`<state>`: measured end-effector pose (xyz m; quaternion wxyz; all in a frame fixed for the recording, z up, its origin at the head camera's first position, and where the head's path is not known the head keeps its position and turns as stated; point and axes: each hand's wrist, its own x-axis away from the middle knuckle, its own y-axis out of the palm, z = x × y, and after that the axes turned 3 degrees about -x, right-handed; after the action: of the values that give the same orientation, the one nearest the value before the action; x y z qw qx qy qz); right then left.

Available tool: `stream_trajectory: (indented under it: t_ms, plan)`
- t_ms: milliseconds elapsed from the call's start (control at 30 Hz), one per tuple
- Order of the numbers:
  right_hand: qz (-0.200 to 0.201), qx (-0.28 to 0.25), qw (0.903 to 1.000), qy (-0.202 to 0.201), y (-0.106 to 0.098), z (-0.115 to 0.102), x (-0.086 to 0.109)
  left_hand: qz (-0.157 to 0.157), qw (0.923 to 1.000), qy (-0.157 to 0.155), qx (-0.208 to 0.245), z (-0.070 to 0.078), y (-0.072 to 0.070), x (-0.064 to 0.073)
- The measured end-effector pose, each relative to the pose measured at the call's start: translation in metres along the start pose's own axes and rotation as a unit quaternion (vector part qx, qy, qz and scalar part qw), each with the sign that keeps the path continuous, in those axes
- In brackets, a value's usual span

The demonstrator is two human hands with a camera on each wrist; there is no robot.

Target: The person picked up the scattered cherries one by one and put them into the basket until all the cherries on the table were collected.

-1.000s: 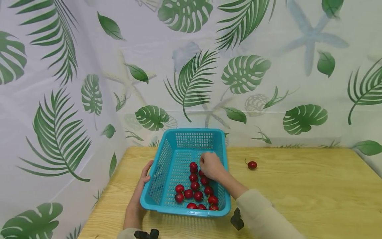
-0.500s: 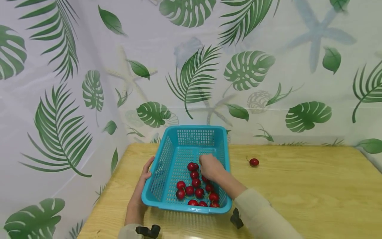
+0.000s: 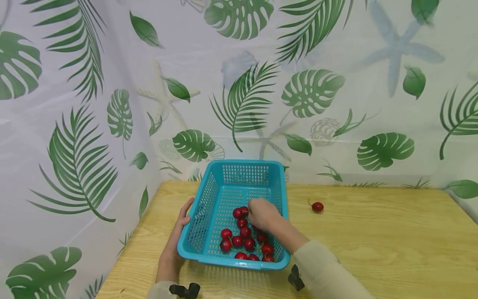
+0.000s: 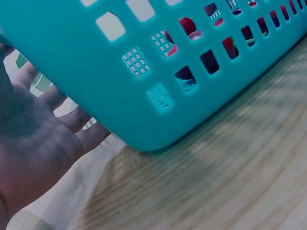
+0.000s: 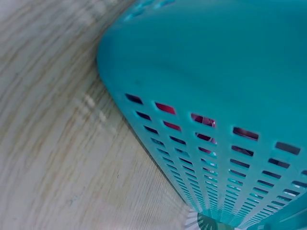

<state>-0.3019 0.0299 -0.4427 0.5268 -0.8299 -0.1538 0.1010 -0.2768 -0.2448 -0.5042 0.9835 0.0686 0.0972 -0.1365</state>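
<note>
A blue plastic basket with perforated walls holds several dark red cherries, mostly toward its near right part; some show stems. Inside the basket, my right hand reaches down with bent fingers beside a cherry. Its fingertips are hidden, so what they hold does not show. My left hand rests against the basket's left outer wall, thumb near the rim. In the left wrist view, its fingers lie extended and spread behind the basket's corner. The right wrist view shows the basket's outer wall but no hand.
A single cherry with its stem lies on the wooden table, right of the basket. Behind and to the left hangs a white sheet printed with green leaves and starfish.
My right hand has shifted slightly nearer within the basket. The cherries beside its fingers have moved, with two of them now side by side. My left hand stays against the basket.
</note>
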Motion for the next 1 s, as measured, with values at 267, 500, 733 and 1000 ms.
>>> stream_trajectory:
  t_ms: [267,500,733,1000]
  plan:
    - [0.006,0.052,0.9985,-0.018,0.0010,-0.0001,0.0049,0.005,0.9999,-0.008,0.005,-0.0004,0.0031,0.0018]
    - [0.005,0.062,0.9979,-0.019,0.0026,0.0021,0.0049,0.007,0.9997,-0.021,0.008,0.0011,0.0061,0.0034]
    - [-0.002,0.066,0.9977,-0.013,0.0039,0.0026,0.0060,-0.006,1.0000,0.007,-0.002,-0.0009,0.0045,0.0035]
    - [0.006,0.055,0.9983,-0.018,0.0043,0.0047,0.0058,-0.032,0.9986,0.039,0.013,-0.0044,0.0028,0.0033]
